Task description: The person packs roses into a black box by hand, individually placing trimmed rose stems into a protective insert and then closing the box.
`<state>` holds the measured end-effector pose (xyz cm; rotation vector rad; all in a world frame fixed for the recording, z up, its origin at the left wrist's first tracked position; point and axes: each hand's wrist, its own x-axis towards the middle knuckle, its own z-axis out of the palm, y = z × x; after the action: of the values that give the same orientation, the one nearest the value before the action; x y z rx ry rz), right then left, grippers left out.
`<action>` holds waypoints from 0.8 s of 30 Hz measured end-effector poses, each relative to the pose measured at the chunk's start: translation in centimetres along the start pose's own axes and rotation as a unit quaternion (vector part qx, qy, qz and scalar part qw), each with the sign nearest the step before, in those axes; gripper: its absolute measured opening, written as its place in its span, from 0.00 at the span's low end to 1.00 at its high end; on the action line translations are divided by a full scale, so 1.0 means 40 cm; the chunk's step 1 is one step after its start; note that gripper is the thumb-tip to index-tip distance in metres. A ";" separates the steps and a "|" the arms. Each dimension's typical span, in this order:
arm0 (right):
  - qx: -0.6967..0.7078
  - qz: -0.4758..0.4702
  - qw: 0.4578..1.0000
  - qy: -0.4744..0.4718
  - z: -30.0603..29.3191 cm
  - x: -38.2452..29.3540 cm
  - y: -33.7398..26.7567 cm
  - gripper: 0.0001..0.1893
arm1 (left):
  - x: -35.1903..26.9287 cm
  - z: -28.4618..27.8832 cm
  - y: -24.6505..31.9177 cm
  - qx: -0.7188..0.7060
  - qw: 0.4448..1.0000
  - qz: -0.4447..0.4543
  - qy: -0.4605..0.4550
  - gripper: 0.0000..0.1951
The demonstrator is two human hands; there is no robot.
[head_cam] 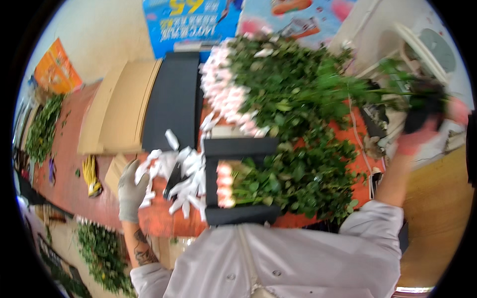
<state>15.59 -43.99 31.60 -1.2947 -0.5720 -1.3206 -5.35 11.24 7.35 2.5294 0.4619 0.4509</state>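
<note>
My right hand (pixel 421 115), in a black and pink glove, is blurred at the far right and grips a leafy green rose stem (pixel 380 91). The stem's leaves stretch left over a large pile of roses (pixel 283 78), whose heads wear white sleeves. My left hand (pixel 132 186), in a pale glove, is beside a heap of white flower sleeves (pixel 190 178), thumb and fingers apart. Directly before me, several pink roses (pixel 225 184) lie with heads aligned in a black padded holder (pixel 242 147), their leaves spreading right.
Brown cardboard sheets (pixel 123 108) and a black sheet (pixel 173 100) lie at the back left of the red table (pixel 70 178). A yellow glove (pixel 90 175) rests left of my left hand. More foliage (pixel 102 257) stands below the table's left side. A white cord (pixel 356 130) runs along the right.
</note>
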 end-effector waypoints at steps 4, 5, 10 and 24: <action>0.168 0.230 0.956 -0.068 -0.039 -0.019 -0.042 0.21 | -0.042 0.034 0.220 -0.119 0.981 0.150 -0.043 0.14; 0.228 0.310 0.918 -0.094 -0.042 -0.046 -0.070 0.19 | -0.052 0.070 0.256 -0.126 0.974 0.185 -0.029 0.13; -0.243 -0.239 0.675 -0.654 0.244 -0.456 -0.105 0.23 | -0.068 0.211 0.343 0.018 0.939 0.287 -0.190 0.27; -0.241 -0.150 0.595 -0.752 0.260 -0.852 0.005 0.13 | -0.111 0.272 0.348 0.084 0.939 0.288 -0.171 0.24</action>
<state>10.80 -22.12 3.88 -2.7842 -1.6962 -0.2078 -1.69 -6.46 5.22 2.8083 -0.4014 0.1670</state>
